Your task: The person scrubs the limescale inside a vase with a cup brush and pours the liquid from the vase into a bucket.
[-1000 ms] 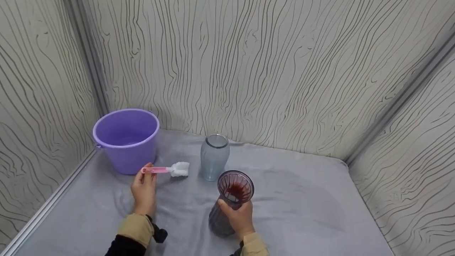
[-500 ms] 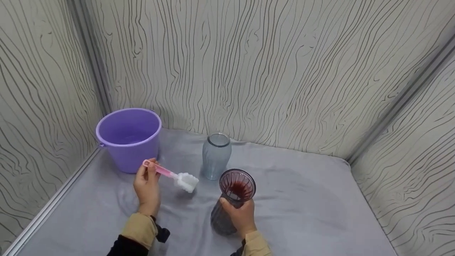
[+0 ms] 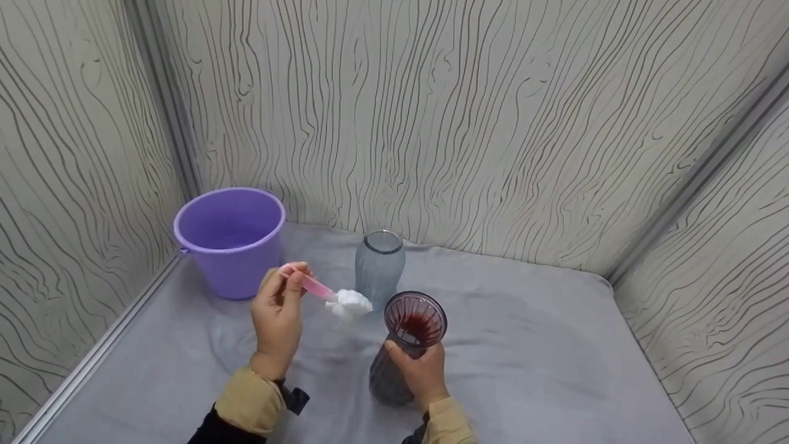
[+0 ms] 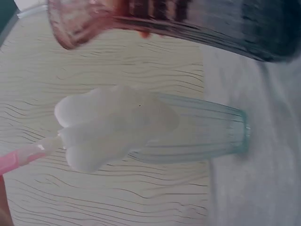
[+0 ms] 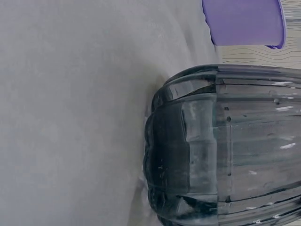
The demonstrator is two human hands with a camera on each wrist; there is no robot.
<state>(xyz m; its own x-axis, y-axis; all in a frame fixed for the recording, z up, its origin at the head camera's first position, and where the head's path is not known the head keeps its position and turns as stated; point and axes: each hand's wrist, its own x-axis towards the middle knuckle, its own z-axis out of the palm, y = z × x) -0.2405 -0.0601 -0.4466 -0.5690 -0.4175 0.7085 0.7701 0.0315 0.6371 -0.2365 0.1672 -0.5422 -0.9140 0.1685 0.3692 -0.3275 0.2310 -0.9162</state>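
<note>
In the head view my left hand pinches the pink handle of a sponge brush. Its white, lobed foam head points right, short of a dark ribbed glass vase. My right hand grips that vase below its flared rim, thumb on the near side. A reddish patch shows through its mouth. The left wrist view has the foam head apart from the dark vase. The dark vase's thick base is by the cloth in the right wrist view; whether it touches, I cannot tell.
A pale blue glass vase stands upright behind the dark one. At the back left is a purple bucket. Grey cloth covers the table, and wood-grain patterned panels enclose it on the back and sides.
My left hand has moved right and slightly up, bringing the brush closer to the dark vase, its head now angled down to the right. The right hand keeps its grip on the vase.
</note>
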